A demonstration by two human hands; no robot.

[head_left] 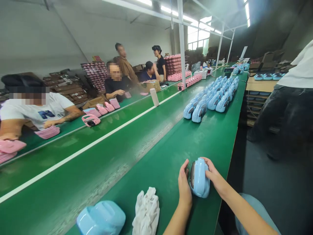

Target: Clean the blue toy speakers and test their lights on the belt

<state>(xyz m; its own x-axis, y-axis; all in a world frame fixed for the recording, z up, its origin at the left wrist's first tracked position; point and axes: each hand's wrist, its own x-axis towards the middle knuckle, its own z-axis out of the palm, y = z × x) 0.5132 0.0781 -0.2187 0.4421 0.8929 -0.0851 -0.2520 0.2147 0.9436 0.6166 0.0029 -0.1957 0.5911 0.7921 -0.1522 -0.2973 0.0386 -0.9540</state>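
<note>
A light blue plastic casing [200, 179] with a dark glossy front panel stands on the green belt, held between my hands. My left hand [184, 186] grips its left side at the dark panel, and my right hand [214, 175] wraps over its upper right side. A crumpled white cloth [146, 212] lies on the belt to the left of my left hand. Further left, a second light blue casing [101, 218] sits at the bottom edge of the view, cut off by the frame.
Several light blue casings [207, 98] stand in rows along the green workbench belt [156, 163]. A white bottle [154, 97] stands on the white divider strip [80, 150]. Co-workers [116, 80] across the belt handle pink casings [91, 112]. A person [293, 98] stands at right.
</note>
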